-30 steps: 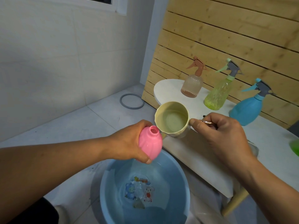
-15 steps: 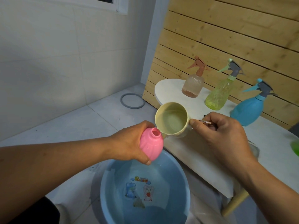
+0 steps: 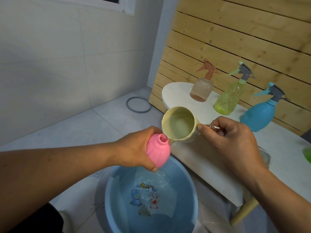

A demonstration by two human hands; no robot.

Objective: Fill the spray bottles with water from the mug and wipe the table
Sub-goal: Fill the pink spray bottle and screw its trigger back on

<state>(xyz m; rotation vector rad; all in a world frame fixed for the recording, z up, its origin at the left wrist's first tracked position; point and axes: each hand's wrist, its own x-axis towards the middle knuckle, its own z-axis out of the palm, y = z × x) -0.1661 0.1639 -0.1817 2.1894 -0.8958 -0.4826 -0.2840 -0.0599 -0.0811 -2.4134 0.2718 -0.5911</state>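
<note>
My left hand (image 3: 134,148) grips the pink bottle (image 3: 157,151), cap off, tilted with its open neck toward the mug (image 3: 179,126). My right hand (image 3: 230,140) is clamped on the mug's handle, thumb on top. Both are held in the air over the blue basin (image 3: 188,195) on the floor, just off the edge of the table (image 3: 286,148).

A second ago the mug's lip stood a little apart from the neck; now I have tipped it until the lip sits right at the opening, and a thin glint of water shows there. The basin's surface below the bottle has gone rippled, so I judge some water is missing the neck and running down. The pour has begun, and the mug holds plenty of water.

On the table the brown sprayer (image 3: 202,89), green sprayer (image 3: 227,100) and blue sprayer (image 3: 260,115) stand capped in a row. Wiping is not yet started.
</note>
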